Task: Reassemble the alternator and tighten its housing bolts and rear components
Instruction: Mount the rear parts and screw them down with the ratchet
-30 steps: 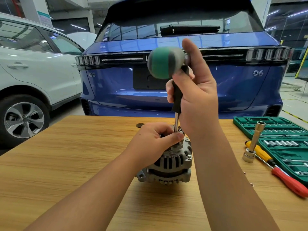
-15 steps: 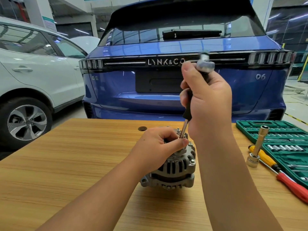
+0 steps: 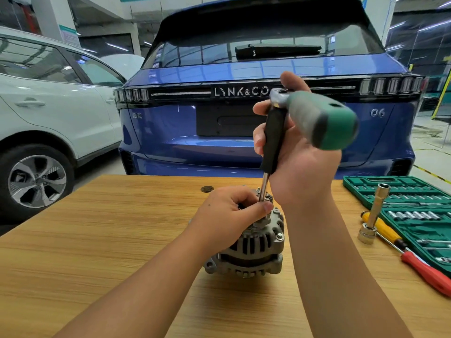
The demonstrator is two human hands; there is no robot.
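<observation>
Both of your hands are working over the alternator (image 3: 253, 245), which is sitting upright on the wooden table (image 3: 97, 240) directly beneath your fingers. In the head view, your left hand (image 3: 229, 215) is curling over the alternator's top, with thumb and fingertips pinching the lower end of the extension shaft (image 3: 263, 189) where it is meeting the housing. Your right hand (image 3: 297, 152) is wrapping its fingers round the black upper grip of that shaft, thumb pointing up behind the ratchet (image 3: 317, 118), whose grey-and-green handle is sticking out to the right above your palm, blurred. The shaft is standing nearly vertical, leaning slightly right at its top, running from your right fingers down to your left thumb. Well off to the right of your right wrist, a socket on an extension bar (image 3: 372, 215) is standing tilted, leaning against the green socket case (image 3: 402, 191). Just beside it, a screwdriver with a yellow handle (image 3: 383, 230) and another with a red handle (image 3: 427, 276) are lying on the table. Beyond your fingers, a blue car (image 3: 244, 69) and a white car (image 3: 48, 106) are parked.
</observation>
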